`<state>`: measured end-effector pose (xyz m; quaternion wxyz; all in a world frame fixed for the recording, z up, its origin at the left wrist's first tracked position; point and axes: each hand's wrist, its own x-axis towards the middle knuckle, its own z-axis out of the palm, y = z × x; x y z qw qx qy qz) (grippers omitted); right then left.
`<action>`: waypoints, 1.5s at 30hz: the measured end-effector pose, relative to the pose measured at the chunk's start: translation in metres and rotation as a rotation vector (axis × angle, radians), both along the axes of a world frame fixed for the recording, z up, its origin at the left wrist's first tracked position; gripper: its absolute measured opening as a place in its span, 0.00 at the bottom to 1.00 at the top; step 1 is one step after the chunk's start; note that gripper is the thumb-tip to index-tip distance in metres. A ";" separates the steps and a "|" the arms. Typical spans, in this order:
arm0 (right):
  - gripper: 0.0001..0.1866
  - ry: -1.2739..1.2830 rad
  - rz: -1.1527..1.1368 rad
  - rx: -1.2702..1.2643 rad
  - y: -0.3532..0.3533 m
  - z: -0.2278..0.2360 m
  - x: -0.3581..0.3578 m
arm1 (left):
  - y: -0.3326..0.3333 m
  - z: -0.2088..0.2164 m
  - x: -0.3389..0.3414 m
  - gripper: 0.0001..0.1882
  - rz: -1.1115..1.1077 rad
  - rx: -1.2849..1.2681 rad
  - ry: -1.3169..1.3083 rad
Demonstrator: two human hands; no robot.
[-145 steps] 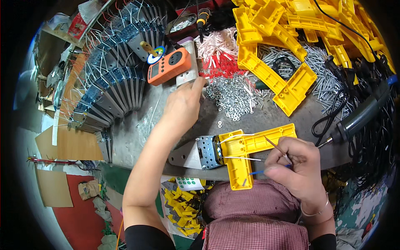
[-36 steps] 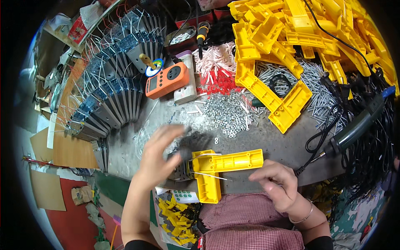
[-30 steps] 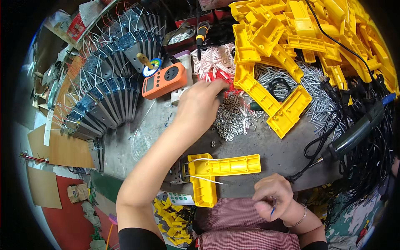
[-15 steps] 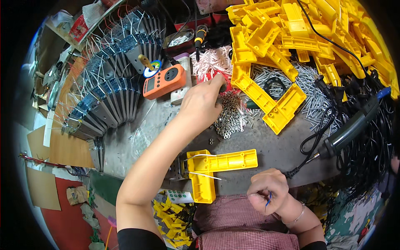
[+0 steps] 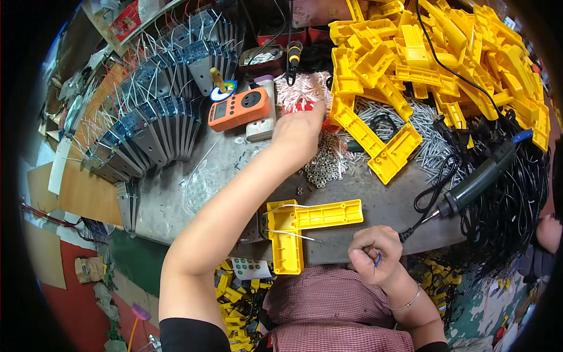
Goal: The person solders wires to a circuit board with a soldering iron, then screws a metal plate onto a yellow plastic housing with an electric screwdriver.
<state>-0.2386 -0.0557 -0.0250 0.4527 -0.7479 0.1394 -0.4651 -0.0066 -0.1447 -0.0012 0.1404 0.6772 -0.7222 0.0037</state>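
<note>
Left hand (image 5: 300, 134) over red sleeves (image 5: 301, 107), fingertips hidden, can't tell if gripping; nuts (image 5: 322, 168) at its 5 o'clock. Right hand (image 5: 380, 251) curled round blue wire (image 5: 378, 259). Yellow housing (image 5: 290, 222) on bench (image 5: 390, 202): left fingers' 6 o'clock, right's 10, touching neither.

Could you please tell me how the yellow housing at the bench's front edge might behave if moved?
The yellow housing looks like thin-walled, ribbed plastic, so it is probably stiff and light for its size. The white wires have free ends, so they would likely bend or sway. Its lower end seems to overhang the bench, so a nudge could tip it.
</note>
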 end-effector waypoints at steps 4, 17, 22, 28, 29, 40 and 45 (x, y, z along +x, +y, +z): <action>0.05 -0.022 -0.014 -0.005 0.000 0.003 0.001 | 0.015 0.003 0.014 0.20 -0.022 -0.035 0.166; 0.05 0.022 -0.065 -0.029 0.000 0.022 0.001 | 0.040 0.011 0.023 0.20 0.008 -0.094 0.292; 0.03 0.191 -0.136 0.179 0.002 0.040 0.007 | 0.077 0.030 0.002 0.17 -0.094 -0.099 0.653; 0.11 0.167 0.009 0.615 -0.006 0.058 0.031 | 0.139 0.043 -0.022 0.16 -0.175 -0.086 1.199; 0.10 0.062 0.090 0.703 -0.006 0.057 0.034 | 0.144 0.042 -0.023 0.17 -0.156 -0.065 1.241; 0.07 0.122 0.069 0.616 -0.001 0.050 0.029 | 0.171 0.034 -0.020 0.24 -0.066 -0.150 1.145; 0.08 0.278 0.057 0.455 0.008 0.055 0.038 | 0.180 0.038 -0.013 0.32 -0.170 -0.140 0.848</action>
